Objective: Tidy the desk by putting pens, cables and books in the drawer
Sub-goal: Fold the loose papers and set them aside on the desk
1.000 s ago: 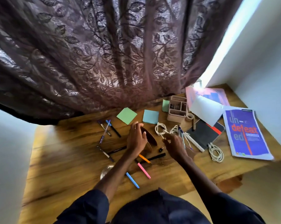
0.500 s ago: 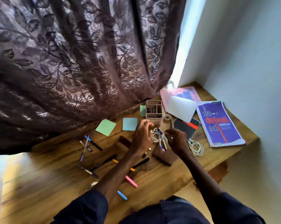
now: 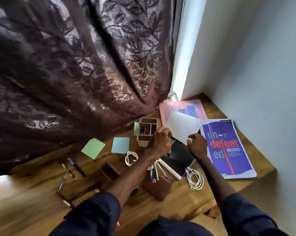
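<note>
Left hand (image 3: 161, 142) curled over a black spiral-bound notebook (image 3: 179, 159), right hand (image 3: 197, 145) curled at a white paper sheet (image 3: 183, 128); cannot tell whether either grips; loose blue-tipped pens (image 3: 155, 171) beside the notebook; coiled white cable (image 3: 195, 180) on the wooden surface (image 3: 183, 198).

The brown wooden tabletop (image 3: 33, 210) shows bold grain under a soft sheen. The dark purple leaf-patterned cloth curtain (image 3: 75, 74) glints like satin (brightest along its folds). The purple paper magazine (image 3: 229, 150) looks smooth; the black spiral-bound notebook (image 3: 179, 154) has a glossy cover; the beige plastic organiser box (image 3: 147, 132) is matt.
</note>
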